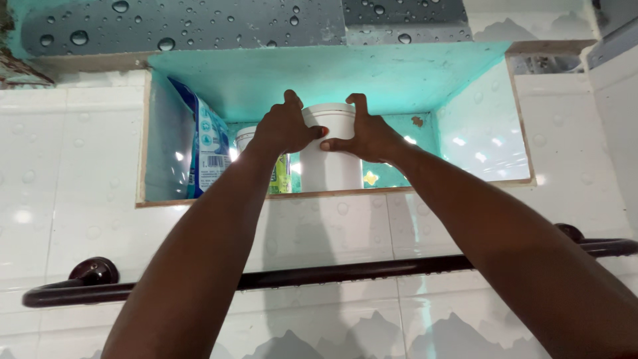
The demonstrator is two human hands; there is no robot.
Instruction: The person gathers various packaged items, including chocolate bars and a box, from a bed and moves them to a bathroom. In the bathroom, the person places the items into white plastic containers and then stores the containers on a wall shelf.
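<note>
1. Two bare arms reach up to a niche [465, 119] set in a white tiled wall [66, 166], its inner walls painted turquoise.

2. The left hand [282, 126] and the right hand [365, 136] clasp a tall white tub [330, 166] from either side, near its rim. Fingers curl over the top edge and the thumbs press against the front wall, the two thumb tips nearly meeting.

3. The tub stands upright at the front of the niche, roughly in the middle of its ledge. It is opaque, and from this low angle its contents cannot be seen; whether it carries a lid cannot be told either.

4. Just left of the tub, partly behind the left wrist, stands a smaller jar [247, 136] with a pale lid and a green and yellow label; what it holds cannot be made out.

5. Further left, a blue and white packet [206, 143] leans against the niche's left wall, sealed or open cannot be told.

6. Below the niche a dark round rail [345, 271] runs across the tiles, fixed by a round bracket [93, 271] at the left.

7. Above the niche runs a band of grey tile [186, 26] patterned with water droplets.
</note>
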